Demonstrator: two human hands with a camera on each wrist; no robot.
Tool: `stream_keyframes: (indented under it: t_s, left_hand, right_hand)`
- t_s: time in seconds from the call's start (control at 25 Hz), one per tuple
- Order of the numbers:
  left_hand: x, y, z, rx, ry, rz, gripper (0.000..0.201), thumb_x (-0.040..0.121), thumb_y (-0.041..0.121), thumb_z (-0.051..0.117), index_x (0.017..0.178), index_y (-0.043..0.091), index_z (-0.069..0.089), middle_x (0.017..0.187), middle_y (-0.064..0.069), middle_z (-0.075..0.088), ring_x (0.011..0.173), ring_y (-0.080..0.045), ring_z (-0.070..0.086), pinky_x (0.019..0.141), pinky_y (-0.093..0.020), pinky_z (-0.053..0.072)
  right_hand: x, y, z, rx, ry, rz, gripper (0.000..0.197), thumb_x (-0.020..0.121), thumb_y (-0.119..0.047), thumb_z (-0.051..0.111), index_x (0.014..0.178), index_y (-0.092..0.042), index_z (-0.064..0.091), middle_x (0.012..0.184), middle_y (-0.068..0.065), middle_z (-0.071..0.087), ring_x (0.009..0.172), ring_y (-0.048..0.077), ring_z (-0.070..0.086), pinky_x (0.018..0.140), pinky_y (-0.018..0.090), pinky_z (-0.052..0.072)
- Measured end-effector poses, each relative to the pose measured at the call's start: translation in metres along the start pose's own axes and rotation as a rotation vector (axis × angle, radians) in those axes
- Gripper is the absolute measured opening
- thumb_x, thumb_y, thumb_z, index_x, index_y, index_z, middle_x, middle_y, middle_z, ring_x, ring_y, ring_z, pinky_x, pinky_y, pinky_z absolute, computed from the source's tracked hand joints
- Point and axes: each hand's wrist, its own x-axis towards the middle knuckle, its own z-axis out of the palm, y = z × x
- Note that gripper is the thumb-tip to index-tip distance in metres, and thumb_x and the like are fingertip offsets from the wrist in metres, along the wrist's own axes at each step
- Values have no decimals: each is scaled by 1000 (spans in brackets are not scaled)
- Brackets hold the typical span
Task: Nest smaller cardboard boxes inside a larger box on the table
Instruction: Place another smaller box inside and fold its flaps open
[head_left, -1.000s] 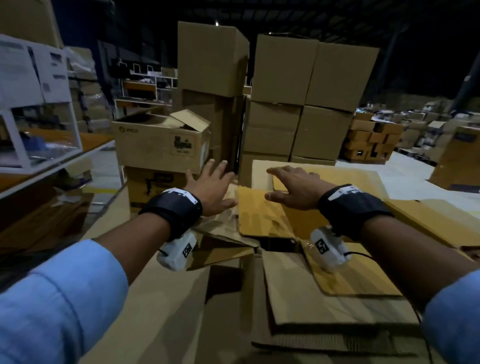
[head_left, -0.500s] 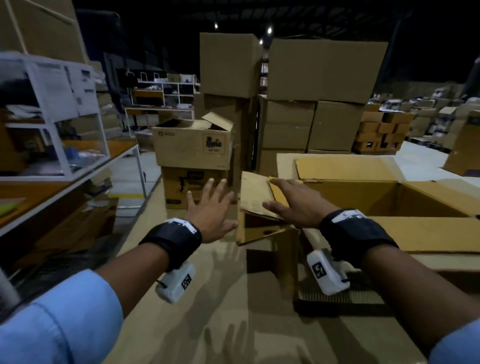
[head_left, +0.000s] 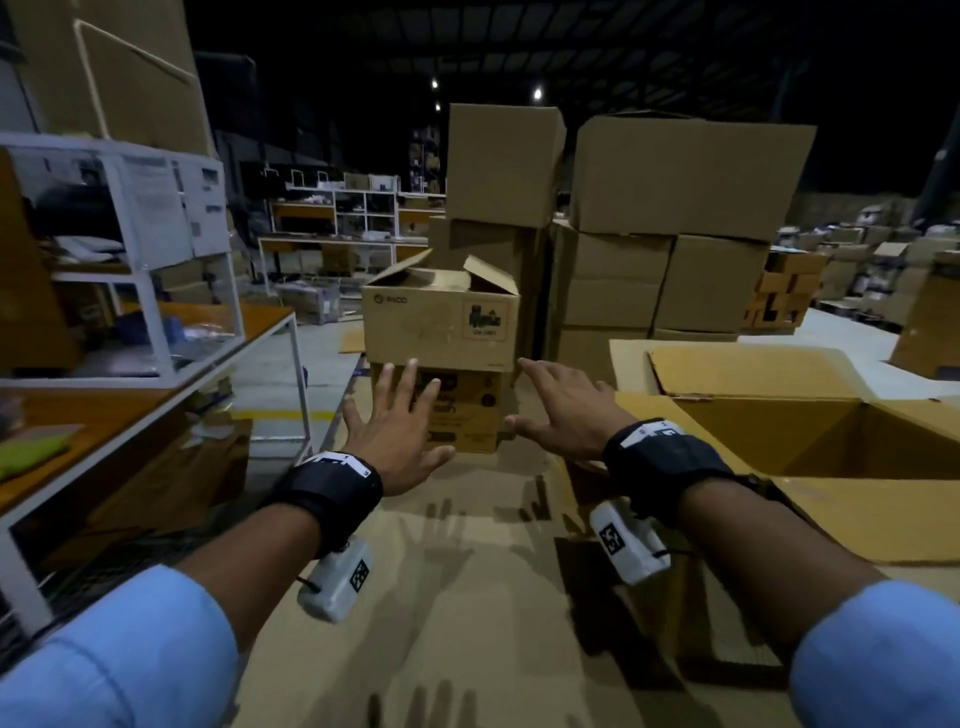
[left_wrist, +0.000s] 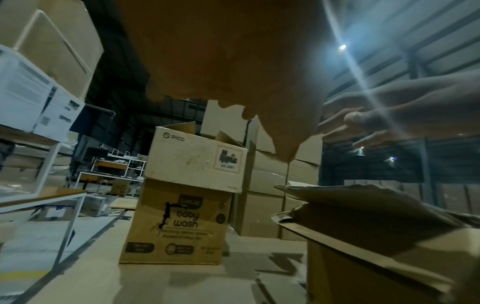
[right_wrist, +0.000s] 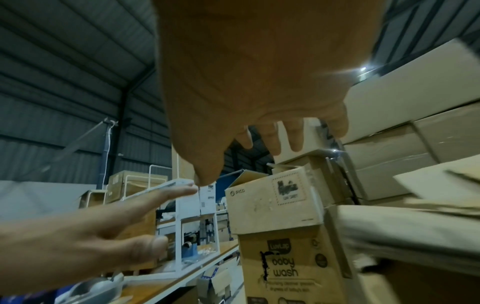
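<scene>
Sleeves of light blue cloth (head_left: 119, 654) framed the near edge of the head view, and both forearms reached forward over the cardboard-covered table (head_left: 467, 597). Each wrist wore a black band with a white camera unit slung beneath. The left hand (head_left: 400, 436) hovered with its fingers straight and spread, holding nothing; the right hand (head_left: 563, 415) likewise stretched flat and empty, palm down, fingers aimed at the small boxes ahead. Just right of the right wrist stood the large box (head_left: 831, 519), its mouth facing up and its flaps (head_left: 743, 366) folded outward, its long side running off to the right. Beyond the fingertips, apart from them, sat the baby wash box (left_wrist: 179, 224) upright on the table, print facing the person. Stacked on it was the PICO box (head_left: 441, 325), wider than tall, its top flaps raised. Farther back rose taller stacks of plain cartons (head_left: 670, 228), and a white shelf frame (head_left: 156, 270) stood on a bench to the left.
</scene>
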Motion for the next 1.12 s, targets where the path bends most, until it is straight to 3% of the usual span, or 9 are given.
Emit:
stream_keyframes:
  t_s: [0.28, 0.52, 0.84, 1.0, 1.12]
  left_hand:
    - [91, -98, 23, -37, 54, 43, 104, 86, 69, 53, 154, 32, -15, 155, 2, -41, 146, -29, -29, 108, -75, 9]
    - [185, -135, 28, -94, 48, 55, 117, 83, 67, 60, 149, 32, -30, 149, 2, -50, 142, -33, -36, 109, -77, 5]
    - [283, -145, 19, -93, 155, 51, 133, 72, 71, 69, 147, 32, -34, 145, 4, -54, 140, -31, -41, 106, -80, 2]
    - [315, -147, 20, -130, 247, 47, 139, 68, 69, 75, 149, 30, -31, 150, 4, -49, 142, -31, -37, 104, -80, 3]
    - [335, -152, 20, -122, 240, 49, 141, 66, 68, 77, 147, 31, -33, 154, 7, -42, 144, -30, -33, 103, -81, 4]
  right_hand:
    - [124, -49, 46, -16, 96, 87, 99, 85, -65, 59, 155, -34, -5, 166, -3, -8, 152, 30, -5, 113, 72, 12]
    - [206, -38, 61, -13, 169, 160, 113, 78, -62, 70, 152, -40, -13, 163, -8, -21, 151, 29, -15, 109, 77, 10]
    - [285, 4, 53, -27, 219, 214, 128, 69, -61, 78, 150, -42, -19, 161, -9, -25, 149, 30, -21, 107, 79, 8]
    - [311, 23, 46, -24, 234, 225, 129, 67, -61, 80, 152, -42, -17, 162, -13, -22, 149, 30, -22, 106, 80, 7]
    - [331, 35, 47, -46, 222, 212, 131, 65, -61, 81, 152, -43, -16, 162, -17, -18, 148, 31, -23, 103, 81, 5]
